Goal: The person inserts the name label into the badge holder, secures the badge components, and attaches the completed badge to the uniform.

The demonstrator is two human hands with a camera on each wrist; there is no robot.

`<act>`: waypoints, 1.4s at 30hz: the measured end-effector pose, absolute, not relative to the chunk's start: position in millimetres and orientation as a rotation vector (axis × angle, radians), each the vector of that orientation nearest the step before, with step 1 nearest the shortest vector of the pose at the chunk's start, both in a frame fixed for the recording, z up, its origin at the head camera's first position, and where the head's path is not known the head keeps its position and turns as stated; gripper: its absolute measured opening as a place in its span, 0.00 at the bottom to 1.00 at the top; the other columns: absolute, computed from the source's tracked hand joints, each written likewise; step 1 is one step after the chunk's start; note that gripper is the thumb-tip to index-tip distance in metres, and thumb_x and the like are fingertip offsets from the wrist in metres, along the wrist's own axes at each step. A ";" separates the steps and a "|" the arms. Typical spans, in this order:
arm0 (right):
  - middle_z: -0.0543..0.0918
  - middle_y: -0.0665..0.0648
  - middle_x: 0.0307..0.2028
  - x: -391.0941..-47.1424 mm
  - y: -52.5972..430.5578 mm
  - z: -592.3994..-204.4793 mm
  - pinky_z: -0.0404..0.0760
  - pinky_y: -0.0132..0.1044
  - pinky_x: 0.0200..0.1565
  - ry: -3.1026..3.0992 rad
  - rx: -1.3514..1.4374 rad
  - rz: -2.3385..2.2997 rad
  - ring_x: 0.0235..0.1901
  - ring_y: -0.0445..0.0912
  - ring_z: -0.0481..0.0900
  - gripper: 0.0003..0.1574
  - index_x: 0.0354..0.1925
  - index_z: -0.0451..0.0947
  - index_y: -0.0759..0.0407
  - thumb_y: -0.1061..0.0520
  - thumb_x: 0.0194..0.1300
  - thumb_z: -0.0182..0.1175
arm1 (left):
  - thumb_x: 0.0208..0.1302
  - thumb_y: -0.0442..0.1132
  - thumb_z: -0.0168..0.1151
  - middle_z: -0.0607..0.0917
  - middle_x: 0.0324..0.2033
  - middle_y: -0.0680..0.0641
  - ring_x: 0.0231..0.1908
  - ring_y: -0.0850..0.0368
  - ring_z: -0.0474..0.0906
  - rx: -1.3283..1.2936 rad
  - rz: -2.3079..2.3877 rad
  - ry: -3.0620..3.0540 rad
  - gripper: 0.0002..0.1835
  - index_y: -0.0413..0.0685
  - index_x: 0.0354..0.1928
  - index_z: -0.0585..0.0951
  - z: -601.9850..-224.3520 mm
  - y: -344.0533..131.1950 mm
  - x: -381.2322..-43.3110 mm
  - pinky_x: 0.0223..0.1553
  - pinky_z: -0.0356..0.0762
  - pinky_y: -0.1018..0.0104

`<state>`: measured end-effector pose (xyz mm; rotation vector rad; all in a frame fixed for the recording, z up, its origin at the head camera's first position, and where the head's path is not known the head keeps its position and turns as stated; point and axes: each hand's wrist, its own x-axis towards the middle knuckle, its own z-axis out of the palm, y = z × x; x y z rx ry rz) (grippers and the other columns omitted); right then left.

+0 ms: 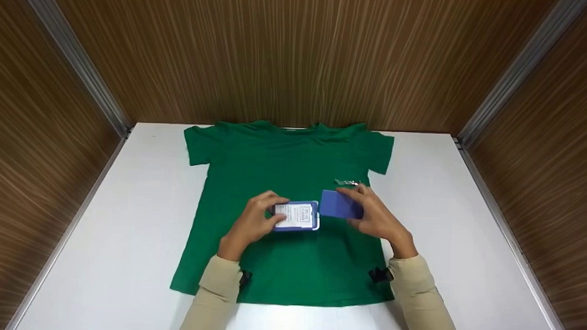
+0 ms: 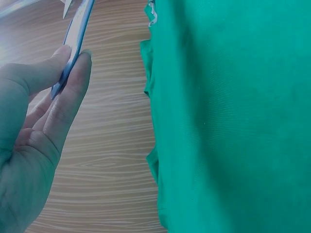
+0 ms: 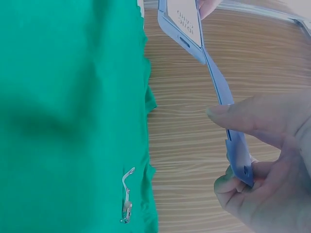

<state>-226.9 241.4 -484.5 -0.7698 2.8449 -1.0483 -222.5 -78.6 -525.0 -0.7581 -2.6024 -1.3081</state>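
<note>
My left hand point(image 1: 251, 223) pinches a blue card holder point(image 1: 316, 217) between thumb and fingers. A white printed card point(image 1: 294, 215) faces up in it, and a slot shows near its end in the right wrist view. On the other side, my right hand point(image 1: 379, 217) grips a flat blue plastic cover point(image 1: 335, 204) by its right end. The cover's left edge is right at the holder's right end. In the left wrist view the holder point(image 2: 75, 41) is seen edge-on. Both pieces are held above a green T-shirt point(image 1: 293, 160).
A small shiny metal clip point(image 1: 347, 182) with a strap lies on the shirt, just beyond my right hand. The shirt is spread on a white table point(image 1: 125, 218). Wood-grain panels point(image 1: 297, 57) with metal edge strips point(image 1: 72, 54) stand behind and on both sides.
</note>
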 end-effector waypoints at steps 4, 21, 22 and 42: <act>0.72 0.70 0.65 -226.2 240.7 -484.9 0.73 0.71 0.63 2.847 -0.786 -1.049 0.63 0.66 0.72 0.44 0.71 0.72 0.58 0.70 0.58 0.72 | 0.68 0.35 0.70 0.86 0.47 0.44 0.42 0.57 0.80 -0.760 -1.306 -2.600 0.17 0.43 0.57 0.86 -525.6 -78.2 -222.9 0.47 0.83 0.59; 0.72 0.68 0.64 -222.4 232.7 -482.1 0.75 0.68 0.63 2.843 -0.812 -1.023 0.64 0.65 0.71 0.45 0.72 0.72 0.58 0.69 0.57 0.73 | 0.68 0.35 0.69 0.85 0.47 0.44 0.42 0.56 0.80 -0.759 -1.326 -2.600 0.18 0.42 0.58 0.85 -524.0 -79.1 -223.2 0.47 0.84 0.58; 0.73 0.68 0.64 -221.9 232.1 -481.9 0.75 0.68 0.63 2.843 -0.816 -1.016 0.64 0.64 0.71 0.45 0.72 0.72 0.58 0.69 0.57 0.73 | 0.68 0.35 0.70 0.85 0.47 0.44 0.42 0.56 0.80 -0.763 -1.324 -2.598 0.18 0.42 0.58 0.85 -524.2 -79.2 -223.3 0.47 0.84 0.58; 0.75 0.62 0.54 -220.1 224.8 -487.4 0.81 0.60 0.58 2.807 -0.889 -0.990 0.57 0.57 0.71 0.44 0.71 0.73 0.56 0.71 0.58 0.71 | 0.67 0.35 0.70 0.85 0.48 0.43 0.43 0.55 0.80 -0.769 -1.328 -2.580 0.19 0.40 0.59 0.84 -524.2 -78.6 -221.9 0.47 0.83 0.57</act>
